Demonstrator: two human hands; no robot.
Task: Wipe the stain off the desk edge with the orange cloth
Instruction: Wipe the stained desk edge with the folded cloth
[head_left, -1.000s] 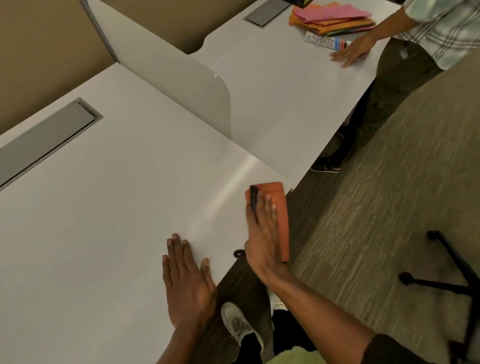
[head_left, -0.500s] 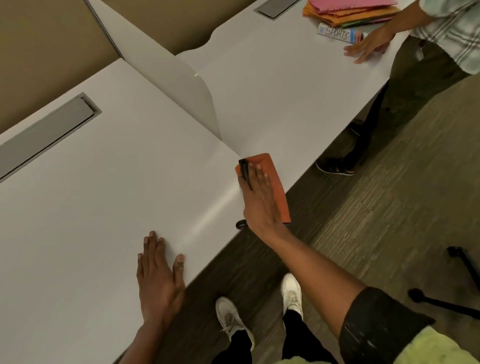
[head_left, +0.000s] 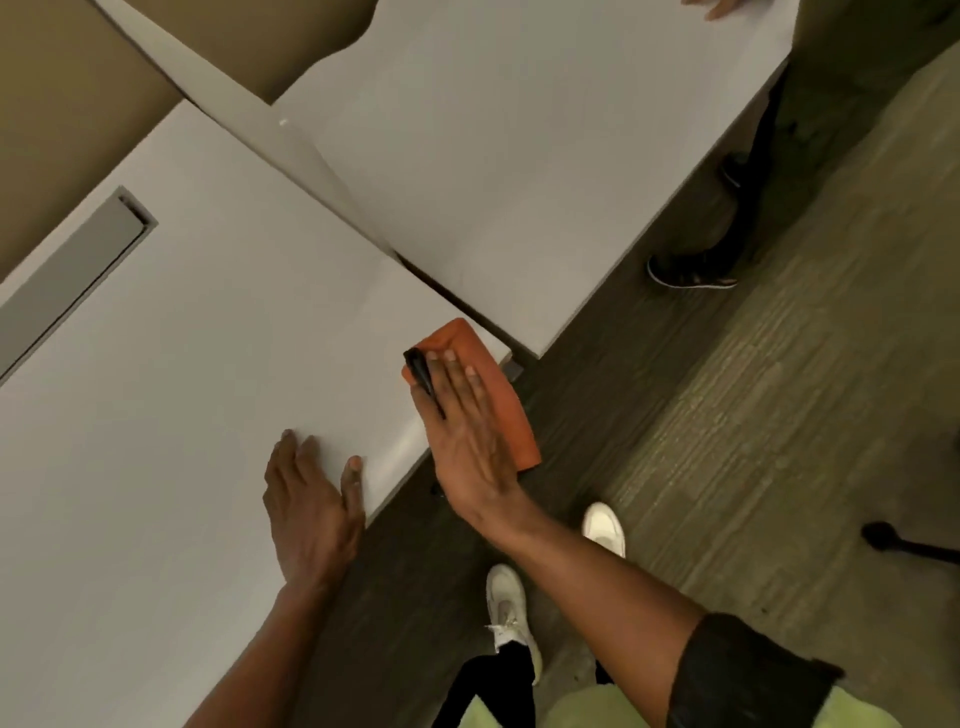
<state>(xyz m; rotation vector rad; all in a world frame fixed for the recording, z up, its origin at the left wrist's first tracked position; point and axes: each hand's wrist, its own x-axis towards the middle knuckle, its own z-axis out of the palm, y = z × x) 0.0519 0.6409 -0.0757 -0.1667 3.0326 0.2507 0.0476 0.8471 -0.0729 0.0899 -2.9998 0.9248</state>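
Orange cloth (head_left: 491, 374) is a soft, light, folded pad, so judge it as something that bunches and slides rather than something you can push by one corner. You have your right hand (head_left: 465, 431) laid flat on top of it, fingers straight and together, palm pressing down; that is no pinch but a spread hold, and it looks like the right one, since a wide palm keeps the folds from rolling up under the stroke. A dark, slim object (head_left: 423, 382), possibly a marker, lies along the thumb side of that hand against the cloth; you cannot tell from this view exactly how it is gripped.

The cloth sits at the front corner of the bench (head_left: 182, 389), partly on the white top and partly draped over the front edge, with its lower end hanging past the edge above the dark floor (head_left: 727, 415). Watch that overhang: on a smooth laminate top the fabric probably slips easily, and the unsupported part could drop away if your pressure lifts.

Your left hand (head_left: 311, 499) rests open and flat on the bench top just beside the edge, fingers loosely spread, holding nothing, bracing you.

In looks, the cloth is a plain, matt orange rectangle with a rounded far corner and no visible print. The stain itself does not show; it is either under the cloth or too faint to make out here.
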